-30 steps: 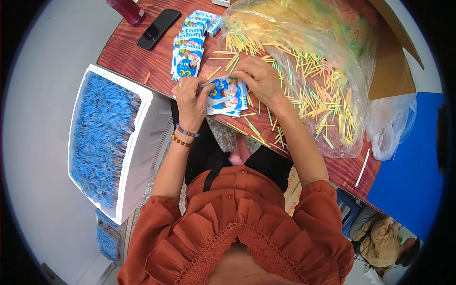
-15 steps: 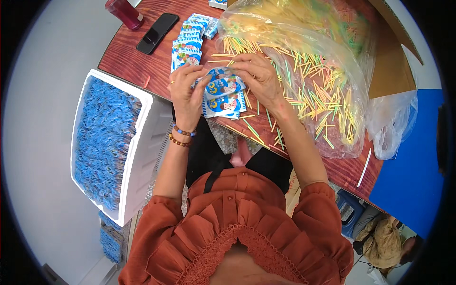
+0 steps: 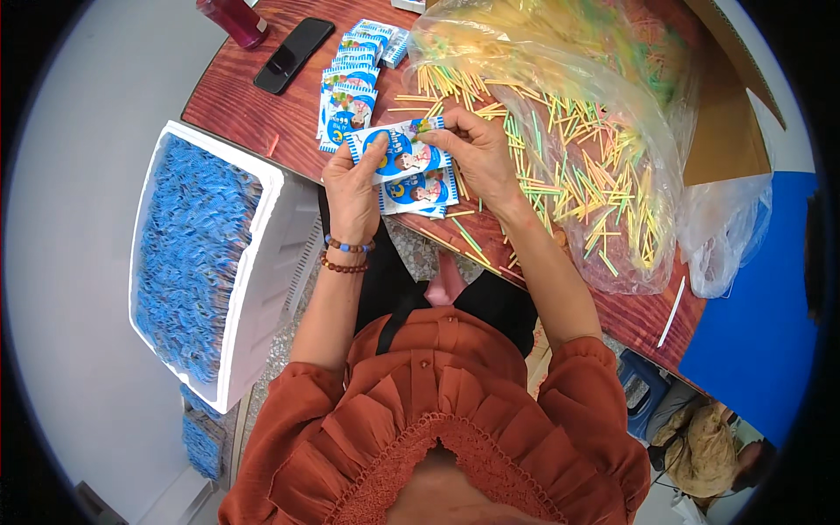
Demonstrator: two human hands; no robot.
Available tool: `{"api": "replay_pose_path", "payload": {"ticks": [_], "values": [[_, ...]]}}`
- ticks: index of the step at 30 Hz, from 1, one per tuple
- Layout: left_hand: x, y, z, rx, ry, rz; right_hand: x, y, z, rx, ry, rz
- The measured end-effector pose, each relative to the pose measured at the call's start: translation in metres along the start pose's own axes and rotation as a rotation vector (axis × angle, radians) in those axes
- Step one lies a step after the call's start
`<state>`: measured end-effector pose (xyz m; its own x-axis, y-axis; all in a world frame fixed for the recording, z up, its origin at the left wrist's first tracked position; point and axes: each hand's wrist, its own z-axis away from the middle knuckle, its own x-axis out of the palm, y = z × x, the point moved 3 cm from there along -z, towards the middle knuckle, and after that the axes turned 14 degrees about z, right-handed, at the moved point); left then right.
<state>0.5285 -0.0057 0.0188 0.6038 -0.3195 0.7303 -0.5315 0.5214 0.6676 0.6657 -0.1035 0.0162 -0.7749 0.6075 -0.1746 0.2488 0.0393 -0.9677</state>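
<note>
My left hand [image 3: 352, 191] grips one end of a small blue-and-white printed packet [image 3: 407, 159], its thumb lying across the front. At the packet's other end, the thumb and fingers of my right hand [image 3: 483, 164] pinch the upper corner. The packet is held tilted above more such packets [image 3: 418, 192] at the table's near edge. Beyond my left hand, an overlapping row of the same packets [image 3: 350, 79] runs away from me. Thin yellow, green and pink sticks [image 3: 604, 175] lie loose to the right, some close to my right hand.
A large clear plastic bag [image 3: 525, 44] spreads under and over the sticks, with a cardboard box [image 3: 731, 131] behind. A black phone [image 3: 294, 56] and a red container [image 3: 234, 22] stand far left. Left of the table is a white foam box [image 3: 276, 201] packed with blue packets.
The packet between my hands has turned its printed front more plainly upward. My left thumb now presses on its face, and my right hand has shifted slightly down to its corner.
</note>
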Motion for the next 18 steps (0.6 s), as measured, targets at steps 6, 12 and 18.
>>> {"api": "replay_pose_path", "payload": {"ticks": [6, 12, 18], "values": [[-0.005, -0.005, -0.001, 0.12, 0.003, -0.008, 0.001, -0.002, 0.0, 0.005, 0.012, 0.033], [-0.012, -0.001, -0.001, 0.027, 0.023, 0.036, -0.011, -0.018, 0.0, 0.042, -0.046, -0.212], [-0.007, 0.003, 0.002, -0.068, -0.011, 0.029, -0.016, -0.044, 0.008, -0.368, -0.109, 0.273]]}}
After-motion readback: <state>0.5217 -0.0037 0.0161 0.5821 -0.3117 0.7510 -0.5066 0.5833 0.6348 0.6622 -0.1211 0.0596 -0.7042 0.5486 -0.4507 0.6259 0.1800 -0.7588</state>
